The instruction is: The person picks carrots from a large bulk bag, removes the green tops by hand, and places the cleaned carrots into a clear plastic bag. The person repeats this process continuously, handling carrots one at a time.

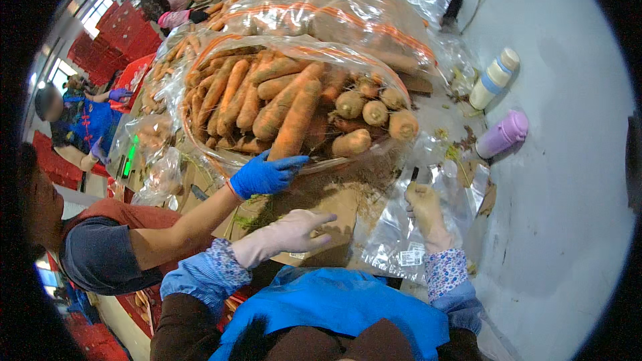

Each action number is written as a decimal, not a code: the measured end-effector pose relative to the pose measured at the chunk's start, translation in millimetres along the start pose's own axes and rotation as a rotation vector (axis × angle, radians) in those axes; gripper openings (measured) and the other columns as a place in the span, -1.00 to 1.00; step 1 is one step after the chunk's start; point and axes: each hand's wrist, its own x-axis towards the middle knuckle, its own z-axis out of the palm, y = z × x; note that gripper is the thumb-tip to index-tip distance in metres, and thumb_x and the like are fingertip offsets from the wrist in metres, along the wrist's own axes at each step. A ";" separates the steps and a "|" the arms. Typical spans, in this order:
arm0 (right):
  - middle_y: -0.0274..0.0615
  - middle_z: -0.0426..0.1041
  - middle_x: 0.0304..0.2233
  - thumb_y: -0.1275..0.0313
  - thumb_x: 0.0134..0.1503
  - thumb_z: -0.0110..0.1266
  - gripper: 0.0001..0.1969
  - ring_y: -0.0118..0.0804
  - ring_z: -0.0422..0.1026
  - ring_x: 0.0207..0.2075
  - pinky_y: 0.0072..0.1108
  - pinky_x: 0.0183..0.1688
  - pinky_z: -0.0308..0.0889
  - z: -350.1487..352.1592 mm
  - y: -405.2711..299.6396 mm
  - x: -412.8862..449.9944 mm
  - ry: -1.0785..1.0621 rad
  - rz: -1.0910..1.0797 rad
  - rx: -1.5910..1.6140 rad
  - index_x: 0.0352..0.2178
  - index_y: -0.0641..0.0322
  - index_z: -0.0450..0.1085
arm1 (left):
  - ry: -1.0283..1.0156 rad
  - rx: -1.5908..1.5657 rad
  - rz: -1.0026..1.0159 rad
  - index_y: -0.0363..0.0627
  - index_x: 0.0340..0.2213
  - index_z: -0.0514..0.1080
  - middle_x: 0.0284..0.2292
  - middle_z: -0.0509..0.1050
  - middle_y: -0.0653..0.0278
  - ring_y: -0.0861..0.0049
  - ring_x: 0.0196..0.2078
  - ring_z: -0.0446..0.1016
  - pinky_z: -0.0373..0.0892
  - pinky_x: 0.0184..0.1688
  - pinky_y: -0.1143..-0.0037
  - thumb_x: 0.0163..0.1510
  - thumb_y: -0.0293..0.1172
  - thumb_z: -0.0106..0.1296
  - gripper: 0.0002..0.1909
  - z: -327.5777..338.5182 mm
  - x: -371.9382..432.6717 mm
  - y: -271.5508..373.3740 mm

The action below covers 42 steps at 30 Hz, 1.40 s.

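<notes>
My left hand [288, 233], in a pale rubber glove, holds nothing, its fingers apart over the cardboard. My right hand [426, 210], gloved alike, is closed on a narrow dark object [415, 174] whose kind I cannot tell. Beneath that hand lies a clear plastic bag [388, 240] with a printed label. In front of me a large open clear bag [301, 46] with orange stripes is full of soil-covered carrots [288, 105]. A co-worker's blue-gloved hand [263, 176] touches one large carrot [296, 125] at the near rim.
A co-worker [110, 245] sits close on my left. More filled bags [331, 10] stand behind the open one. By the wall on the right are a purple bottle [501, 133] and a cream and blue bottle [494, 80]. Leaf scraps and cardboard [336, 210] cover the work surface.
</notes>
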 end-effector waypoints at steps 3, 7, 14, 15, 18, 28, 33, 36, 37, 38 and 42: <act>-0.31 0.38 -0.50 0.24 0.14 0.14 -0.65 -0.52 0.34 -0.58 -0.68 -0.58 0.25 23.8 20.5 16.4 -0.152 0.054 0.318 -0.20 0.33 0.38 | 0.019 -0.026 0.021 -0.15 0.13 0.25 -0.14 0.48 -0.15 -0.05 -0.11 0.46 0.37 -0.03 0.17 0.16 -0.12 0.00 -0.42 10.8 7.8 -2.8; 0.03 0.49 -0.37 0.29 0.09 0.12 -0.58 0.01 0.49 -0.34 -0.27 -0.20 0.40 15.2 25.7 -22.7 0.299 -0.322 -0.375 -0.11 0.43 0.35 | 0.044 -0.101 -0.029 -0.25 0.10 0.26 -0.19 0.49 -0.19 -0.05 -0.11 0.45 0.34 -0.01 0.21 0.15 -0.12 0.00 -0.41 9.3 -11.1 -4.3; 0.20 0.32 -0.04 0.22 0.00 0.21 -0.40 0.18 0.29 0.00 -0.21 0.08 0.22 -45.2 64.6 -91.8 0.600 -0.128 -0.933 0.02 0.38 0.31 | 0.132 -0.212 -0.107 -0.25 0.05 0.32 -0.15 0.49 -0.15 -0.05 -0.05 0.45 0.36 0.00 0.22 0.14 -0.20 0.03 -0.49 22.6 -32.7 -15.3; 0.18 0.33 -0.05 0.23 0.01 0.19 -0.43 0.16 0.30 0.00 -0.21 0.07 0.22 -38.0 65.9 -96.1 0.561 -0.134 -0.994 0.01 0.37 0.32 | 0.092 -0.227 -0.124 -0.25 0.04 0.32 -0.16 0.50 -0.16 -0.05 -0.07 0.45 0.36 -0.01 0.21 0.14 -0.20 0.03 -0.50 22.0 -29.1 -12.4; 0.13 0.41 -0.18 0.30 0.08 0.08 -0.64 0.11 0.36 -0.08 -0.21 -0.01 0.28 -20.5 76.4 -86.9 0.481 -0.219 -1.125 -0.15 0.34 0.42 | 0.108 -0.183 0.019 -0.23 0.04 0.32 -0.20 0.50 -0.18 -0.09 -0.11 0.46 0.37 -0.03 0.19 0.14 -0.20 0.02 -0.50 26.2 -12.6 -5.1; 0.07 0.42 -0.41 0.42 0.13 0.01 -0.87 0.14 0.41 -0.31 -0.16 -0.24 0.28 -43.4 49.3 -108.6 0.653 -0.520 -0.704 -0.39 0.27 0.40 | 0.103 -0.413 -0.002 -0.20 0.04 0.37 -0.15 0.53 -0.05 0.16 -0.07 0.50 0.39 0.00 0.33 0.16 -0.25 0.04 -0.55 26.2 13.6 31.5; 0.03 0.44 -0.37 0.42 0.14 0.00 -0.86 0.16 0.42 -0.25 -0.19 -0.21 0.34 -11.6 46.2 -102.8 0.578 -0.514 -0.874 -0.34 0.26 0.41 | 0.088 -0.662 -0.118 -0.20 0.05 0.37 -0.14 0.54 0.02 0.34 -0.06 0.50 0.37 0.02 0.40 0.17 -0.22 0.02 -0.53 45.2 43.2 51.2; 0.04 0.45 -0.37 0.41 0.13 0.02 -0.84 0.16 0.43 -0.24 -0.19 -0.19 0.37 -4.0 77.5 -77.0 0.418 -0.354 -1.049 -0.33 0.29 0.42 | -0.013 -0.707 -0.163 -0.18 0.05 0.37 -0.13 0.54 0.06 0.40 -0.06 0.49 0.36 0.04 0.44 0.18 -0.19 0.02 -0.53 44.7 52.9 60.7; 0.04 0.45 -0.38 0.40 0.12 0.03 -0.83 0.16 0.44 -0.24 -0.20 -0.18 0.38 -4.5 80.8 -73.7 0.338 -0.307 -1.093 -0.33 0.30 0.43 | -0.011 -0.672 -0.165 -0.18 0.06 0.37 -0.13 0.54 0.08 0.42 -0.06 0.49 0.37 0.04 0.45 0.18 -0.19 0.02 -0.53 42.8 51.6 64.3; 0.08 0.47 -0.40 0.38 0.10 0.05 -0.80 0.13 0.46 -0.26 -0.24 -0.18 0.37 -13.7 82.3 -71.1 0.322 -0.285 -0.977 -0.35 0.33 0.46 | -0.010 -0.638 -0.166 -0.17 0.06 0.37 -0.14 0.54 0.09 0.44 -0.06 0.49 0.37 0.03 0.47 0.19 -0.19 0.02 -0.53 42.1 51.2 66.5; 0.09 0.50 -0.37 0.46 0.12 0.04 -0.86 0.09 0.48 -0.28 -0.33 -0.23 0.37 -39.6 83.2 -76.2 0.449 -0.545 -0.513 -0.36 0.34 0.45 | 0.057 -0.687 -0.209 -0.16 0.04 0.39 -0.12 0.53 0.23 0.56 -0.07 0.46 0.36 0.03 0.52 0.20 -0.25 0.04 -0.59 55.2 54.4 35.9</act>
